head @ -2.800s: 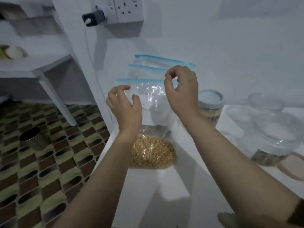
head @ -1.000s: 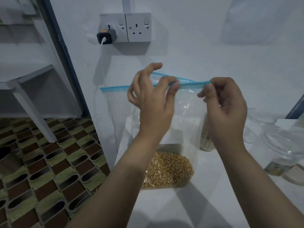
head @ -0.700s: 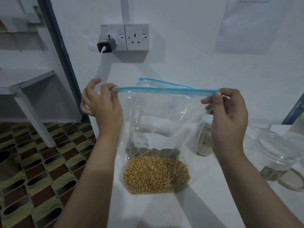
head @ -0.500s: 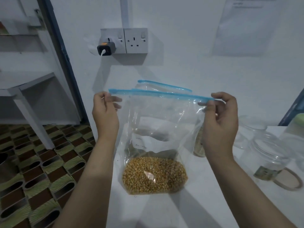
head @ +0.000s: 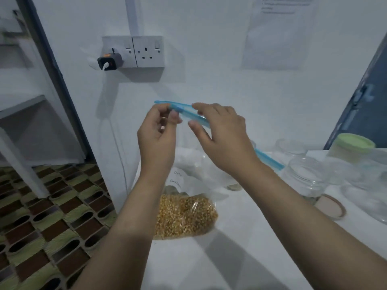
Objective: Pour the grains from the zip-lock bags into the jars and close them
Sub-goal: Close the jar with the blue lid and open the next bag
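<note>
Hands first, since that's what I'm watching on my feed: both are up in front of the wall, close together, working the blue zip strip (head: pixel 194 116) along the top of the bag (head: pixel 189 170). Left hand (head: pixel 157 137) has its fingers curled and pinches the strip near its left end, right hand (head: pixel 222 137) pinches it just beside, thumb under and fingers over. From my angle I can't tell if the zip is parted or sealed.

The bag itself stands on the white table (head: pixel 240 248), bottom sagging with yellow corn kernels (head: pixel 184 216). It has a white label with writing I can only half read.

Off to the right on the table there's a clear jar (head: pixel 307 176) with a brownish lid (head: pixel 333 208) lying flat next to it, more clear jars behind, and a container with a green lid (head: pixel 354 143) further back. Wall socket (head: pixel 146 52) above with a charger (head: pixel 109 63) plugged in.
</note>
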Demonstrator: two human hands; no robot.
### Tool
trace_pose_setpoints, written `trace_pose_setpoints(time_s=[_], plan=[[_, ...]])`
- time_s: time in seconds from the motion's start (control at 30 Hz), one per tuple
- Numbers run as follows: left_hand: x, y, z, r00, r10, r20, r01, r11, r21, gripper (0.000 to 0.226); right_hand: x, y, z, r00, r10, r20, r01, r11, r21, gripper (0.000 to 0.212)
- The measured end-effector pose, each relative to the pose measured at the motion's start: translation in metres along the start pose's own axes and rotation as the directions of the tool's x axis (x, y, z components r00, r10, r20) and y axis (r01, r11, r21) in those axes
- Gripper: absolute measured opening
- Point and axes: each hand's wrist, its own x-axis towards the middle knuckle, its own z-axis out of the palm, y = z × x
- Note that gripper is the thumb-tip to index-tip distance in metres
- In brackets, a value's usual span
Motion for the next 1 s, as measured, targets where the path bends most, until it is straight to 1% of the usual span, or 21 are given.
trace_pose_setpoints(time_s=[0.07, 0.13, 0.2, 0.23, 0.27, 0.3, 0.37, 0.43, 0.47, 0.53, 0.63, 0.73, 0.8, 0.83, 0.9, 1.0], plan=[[-0.006, 0.003, 0.001, 1.0, 0.005, 0.025, -0.005, 1.0, -0.009, 0.015, 0.008, -0.001, 0.0, 1.0, -0.018, -0.017, 0.019, 0.999, 0.044, 0.02], [-0.012, -0.004, -0.006, 0.994, -0.012, 0.107, 0.01, 1.0, 0.018, 0.009, 0.01, 0.001, 0.0, 1.0, 0.012, -0.025, -0.009, 0.995, 0.099, 0.018], [-0.024, -0.024, -0.023, 0.97, -0.028, 0.243, -0.02, 0.981, 0.191, 0.012, 0.009, 0.004, 0.001, 0.997, 0.061, -0.046, -0.052, 0.982, 0.179, 0.019], [-0.036, -0.038, -0.033, 0.954, -0.052, 0.294, -0.036, 0.957, 0.287, 0.015, 0.009, 0.004, 0.001, 0.994, 0.084, -0.065, -0.069, 0.976, 0.208, 0.02], [-0.049, -0.051, -0.043, 0.944, -0.095, 0.315, -0.021, 0.938, 0.345, 0.018, 0.008, 0.005, 0.002, 0.991, 0.099, -0.089, -0.077, 0.971, 0.225, 0.02], [-0.063, -0.062, -0.05, 0.939, -0.158, 0.306, 0.041, 0.933, 0.357, 0.02, 0.007, 0.005, 0.002, 0.989, 0.102, -0.109, -0.075, 0.971, 0.229, 0.02], [-0.081, -0.073, -0.058, 0.936, -0.267, 0.228, 0.187, 0.929, 0.318, 0.024, 0.006, 0.002, 0.003, 0.988, 0.079, -0.133, -0.049, 0.975, 0.215, 0.022], [-0.077, -0.071, -0.058, 0.944, -0.305, 0.128, 0.259, 0.922, 0.289, 0.027, 0.003, -0.005, 0.0, 0.983, 0.044, -0.179, -0.006, 0.978, 0.209, 0.021], [-0.069, -0.067, -0.057, 0.949, -0.301, 0.09, 0.269, 0.926, 0.265, 0.028, 0.003, -0.009, -0.003, 0.975, 0.021, -0.221, 0.027, 0.977, 0.211, 0.021], [-0.048, -0.055, -0.054, 0.965, -0.25, 0.073, 0.228, 0.947, 0.227, 0.03, 0.004, -0.013, -0.014, 0.948, -0.015, -0.318, 0.092, 0.969, 0.231, 0.02], [-0.022, -0.036, -0.048, 0.981, -0.151, 0.121, 0.127, 0.975, 0.185, 0.028, 0.01, -0.009, -0.036, 0.896, -0.023, -0.444, 0.155, 0.952, 0.265, 0.018], [0.007, -0.017, -0.048, 0.984, -0.042, 0.174, 0.005, 0.978, 0.21, 0.023, 0.012, 0.004, -0.048, 0.85, 0.01, -0.527, 0.168, 0.943, 0.287, 0.018], [0.024, -0.01, -0.051, 0.97, 0.014, 0.244, -0.074, 0.968, 0.24, 0.024, 0.01, 0.016, -0.047, 0.839, 0.067, -0.54, 0.138, 0.934, 0.331, 0.018], [0.029, -0.009, -0.053, 0.961, 0.02, 0.274, -0.092, 0.963, 0.255, 0.023, 0.008, 0.02, -0.045, 0.839, 0.096, -0.535, 0.119, 0.928, 0.353, 0.018], [0.028, -0.014, -0.056, 0.951, -0.016, 0.308, -0.074, 0.958, 0.278, 0.021, 0.003, 0.026, -0.037, 0.844, 0.123, -0.522, 0.097, 0.922, 0.375, 0.017], [0.008, -0.034, -0.06, 0.947, -0.134, 0.291, 0.04, 0.951, 0.307, 0.022, -0.004, 0.025, -0.022, 0.874, 0.074, -0.481, 0.107, 0.935, 0.339, 0.014]])
